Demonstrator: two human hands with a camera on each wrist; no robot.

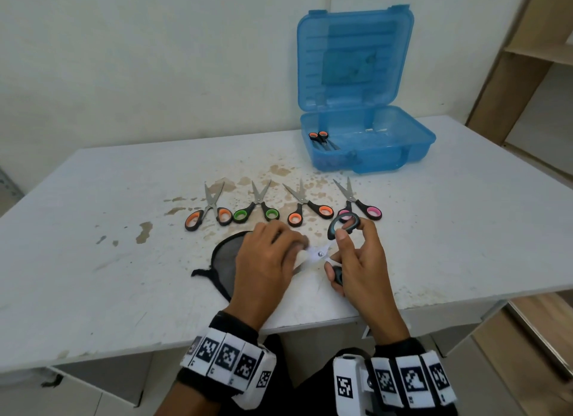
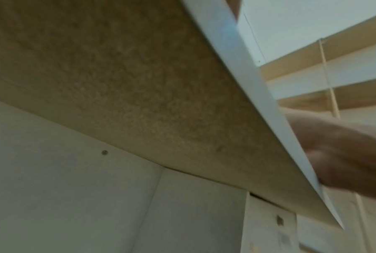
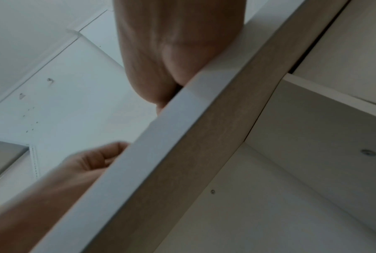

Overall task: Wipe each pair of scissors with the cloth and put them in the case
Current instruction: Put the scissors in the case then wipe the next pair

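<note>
At the table's front middle my right hand [image 1: 353, 234] grips the black handles of a pair of scissors [image 1: 320, 254], spread wide apart. My left hand [image 1: 291, 245] holds the dark cloth [image 1: 226, 260] with curled fingers over the blades, which are hidden. Behind my hands several more scissors lie in a row: orange-handled [image 1: 207, 212], green-handled [image 1: 257, 209], orange-handled [image 1: 307, 208] and pink-handled [image 1: 356, 204]. The open blue case [image 1: 412, 155] stands at the back right with one orange-handled pair [image 1: 322, 139] inside. Both wrist views show only the table's edge [image 3: 182, 137] and underside [image 2: 117, 85].
The white table [image 1: 124, 229] is stained brown around the row of scissors. The case's lid [image 1: 353, 59] leans back against the wall. A wooden shelf unit [image 1: 542, 74] stands to the right of the table.
</note>
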